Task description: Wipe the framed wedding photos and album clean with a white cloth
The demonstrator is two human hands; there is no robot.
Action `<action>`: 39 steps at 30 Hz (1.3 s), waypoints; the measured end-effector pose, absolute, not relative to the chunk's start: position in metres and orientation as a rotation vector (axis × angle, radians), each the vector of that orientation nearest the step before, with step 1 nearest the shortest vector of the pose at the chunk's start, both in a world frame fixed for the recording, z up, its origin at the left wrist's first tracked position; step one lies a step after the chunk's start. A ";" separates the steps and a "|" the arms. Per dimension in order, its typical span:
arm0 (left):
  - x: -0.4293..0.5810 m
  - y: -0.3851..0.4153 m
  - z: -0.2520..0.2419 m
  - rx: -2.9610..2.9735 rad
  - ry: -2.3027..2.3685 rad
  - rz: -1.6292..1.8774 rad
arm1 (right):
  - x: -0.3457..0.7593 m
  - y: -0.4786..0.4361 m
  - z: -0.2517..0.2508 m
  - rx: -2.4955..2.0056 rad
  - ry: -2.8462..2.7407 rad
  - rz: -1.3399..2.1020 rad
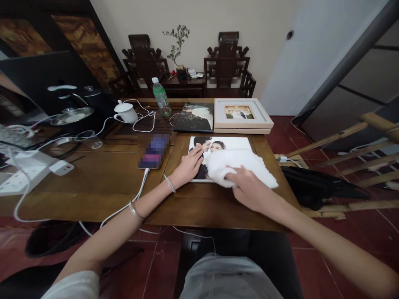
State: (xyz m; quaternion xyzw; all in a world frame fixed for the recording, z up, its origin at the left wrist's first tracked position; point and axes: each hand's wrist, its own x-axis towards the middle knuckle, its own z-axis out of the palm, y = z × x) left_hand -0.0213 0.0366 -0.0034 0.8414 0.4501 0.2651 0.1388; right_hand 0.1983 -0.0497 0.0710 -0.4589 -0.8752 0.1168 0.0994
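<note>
Dark red floor tiles (279,124) are showing around a wooden table (109,182), where a couple's photo panel (218,145) is lying flat near the front edge. The left hand (190,164) is resting on its left part, fingers extended — grasping nothing — while the right hand's (246,185) fingers are clutching a fluffy white cloth (245,162) over its right part. Beyond, a light-framed picture (240,114) is lying flat.

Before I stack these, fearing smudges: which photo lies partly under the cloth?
The close-up couple portrait; the dark print and framed photo lie farther back, uncovered.
</note>
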 end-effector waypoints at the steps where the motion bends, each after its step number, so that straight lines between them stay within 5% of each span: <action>1: -0.021 0.036 -0.003 2.427 1.309 0.762 | 0.199 -0.061 0.069 -1.348 -2.598 0.343; 9: -0.020 0.036 -0.001 2.422 1.311 0.756 | 0.193 -0.084 0.064 -1.318 -2.636 0.384; 27: -0.020 0.042 0.004 2.456 1.278 0.761 | 0.171 0.096 0.087 -1.445 -2.486 0.401; 39: -0.021 0.043 0.001 2.444 1.253 0.735 | 0.188 -0.026 0.070 -1.381 -2.603 0.259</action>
